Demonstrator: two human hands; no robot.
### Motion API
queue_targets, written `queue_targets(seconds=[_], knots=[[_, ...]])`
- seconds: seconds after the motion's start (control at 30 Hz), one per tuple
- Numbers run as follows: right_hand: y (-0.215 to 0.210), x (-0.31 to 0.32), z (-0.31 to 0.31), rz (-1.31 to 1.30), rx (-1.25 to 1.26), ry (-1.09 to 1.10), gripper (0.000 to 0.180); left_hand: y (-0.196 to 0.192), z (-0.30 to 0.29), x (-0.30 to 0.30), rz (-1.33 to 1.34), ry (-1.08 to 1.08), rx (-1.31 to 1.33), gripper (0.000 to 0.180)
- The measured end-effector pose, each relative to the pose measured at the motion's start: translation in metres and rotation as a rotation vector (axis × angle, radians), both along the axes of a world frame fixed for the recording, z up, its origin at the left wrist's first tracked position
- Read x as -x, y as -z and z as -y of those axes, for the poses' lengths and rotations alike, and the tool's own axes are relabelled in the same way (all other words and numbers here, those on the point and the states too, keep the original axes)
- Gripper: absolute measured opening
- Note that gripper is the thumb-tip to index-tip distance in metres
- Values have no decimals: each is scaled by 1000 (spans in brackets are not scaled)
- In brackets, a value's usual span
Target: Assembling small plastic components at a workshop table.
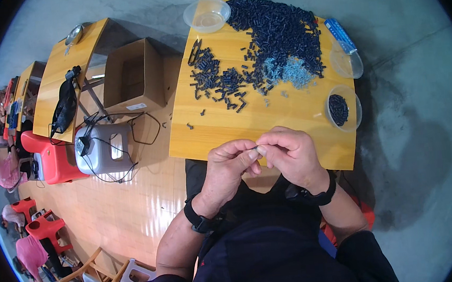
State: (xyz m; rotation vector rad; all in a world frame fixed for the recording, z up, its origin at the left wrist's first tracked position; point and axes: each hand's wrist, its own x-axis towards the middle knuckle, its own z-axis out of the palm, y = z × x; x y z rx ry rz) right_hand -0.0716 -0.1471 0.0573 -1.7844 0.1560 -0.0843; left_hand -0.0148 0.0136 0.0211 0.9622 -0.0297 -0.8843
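Observation:
At the table's near edge my left hand and my right hand meet, thumbs and fingertips pinched together. Whatever small piece they hold is mostly hidden by the fingertips, so its kind cannot be told. Beyond them, a big heap of small dark cylindrical pieces covers the far part of the yellow wooden table. Small light-blue pieces lie in a pile at that heap's near side. Smaller groups of dark pieces are spread at the left, near black tweezers.
A clear round tub stands at the far left corner. On the right are a tub of dark pieces, another clear tub and a blue box. A cardboard box, stools and cables lie left; people sit further off.

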Motion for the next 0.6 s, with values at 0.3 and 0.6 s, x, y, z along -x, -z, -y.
queue_targets(seconds=[0.3,0.6], knots=[[-6,0,7,208,136,-137,11,-2,-5,3,-89,55,125,14],[-20,2,18,107,128,-332,7,-15,-18,-15,42,381,-8,14]])
